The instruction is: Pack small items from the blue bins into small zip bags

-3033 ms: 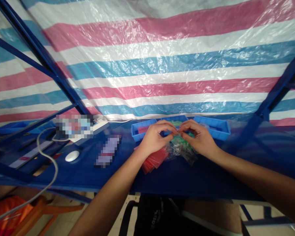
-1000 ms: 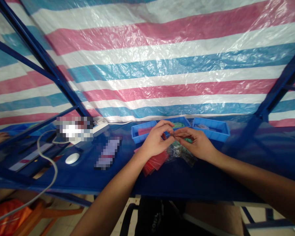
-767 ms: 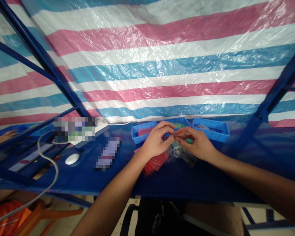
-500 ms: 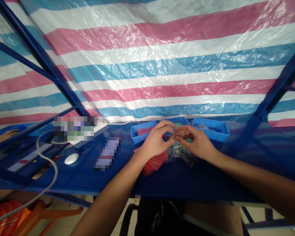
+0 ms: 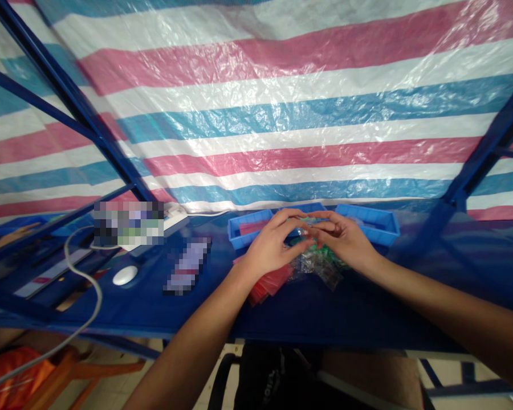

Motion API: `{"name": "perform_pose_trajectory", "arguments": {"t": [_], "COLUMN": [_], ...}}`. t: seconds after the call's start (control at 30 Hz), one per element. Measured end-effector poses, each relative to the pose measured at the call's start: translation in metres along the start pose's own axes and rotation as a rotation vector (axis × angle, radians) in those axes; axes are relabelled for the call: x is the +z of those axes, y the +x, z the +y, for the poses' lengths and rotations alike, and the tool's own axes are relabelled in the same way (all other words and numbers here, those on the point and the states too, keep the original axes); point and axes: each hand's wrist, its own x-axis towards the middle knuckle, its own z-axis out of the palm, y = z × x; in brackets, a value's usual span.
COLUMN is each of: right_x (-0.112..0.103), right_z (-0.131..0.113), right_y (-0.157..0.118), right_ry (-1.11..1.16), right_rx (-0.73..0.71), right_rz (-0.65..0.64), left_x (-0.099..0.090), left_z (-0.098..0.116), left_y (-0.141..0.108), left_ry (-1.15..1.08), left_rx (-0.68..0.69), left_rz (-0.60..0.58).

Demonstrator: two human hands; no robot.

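Observation:
My left hand and my right hand meet fingertip to fingertip over the blue table, fingers curved inward. Whatever is between the fingertips is too small to make out. Beneath them lie clear plastic packets and green packets. Red packets are fanned out below my left hand. A blue bin with red content stands left of my hands, another blue bin stands to the right, and a third bin is partly hidden behind my fingers.
A white mouse and a pixelated flat object lie on the table's left part. A white cable hangs over the front edge. Blue frame posts stand on both sides. Another person's hand shows at far left.
My fingers have shifted: the left ones are straighter and the right ones reach farther left along them. More of the green packets shows beneath my right hand.

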Motion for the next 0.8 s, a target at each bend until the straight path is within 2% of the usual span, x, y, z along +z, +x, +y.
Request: {"name": "perform_pose_trajectory", "arguments": {"t": [0.2, 0.37, 0.57, 0.63, 0.73, 0.8], "right_x": [-0.001, -0.008, -0.007, -0.005, -0.01, -0.019], "right_z": [0.007, 0.01, 0.004, 0.0, -0.008, -0.015], "right_y": [0.0, 0.003, 0.002, 0.001, 0.002, 0.005], "right_ry": [-0.054, -0.158, -0.112, -0.123, -0.251, -0.459], "right_rx": [-0.087, -0.222, -0.106, -0.115, -0.218, -0.339], "right_rz": [-0.002, 0.032, -0.034, -0.046, 0.011, 0.091], "left_x": [0.005, 0.003, 0.002, 0.002, 0.003, 0.003], "left_z": [-0.007, -0.008, -0.011, -0.012, -0.011, -0.008], "left_y": [-0.002, 0.0, -0.003, -0.004, -0.004, -0.004], "left_ry": [-0.012, 0.016, 0.068, 0.068, 0.059, 0.051], "left_rx": [-0.078, 0.053, 0.028, 0.022, 0.018, 0.002], "left_rz": [0.047, 0.009, 0.068, 0.054, 0.042, 0.027]}}
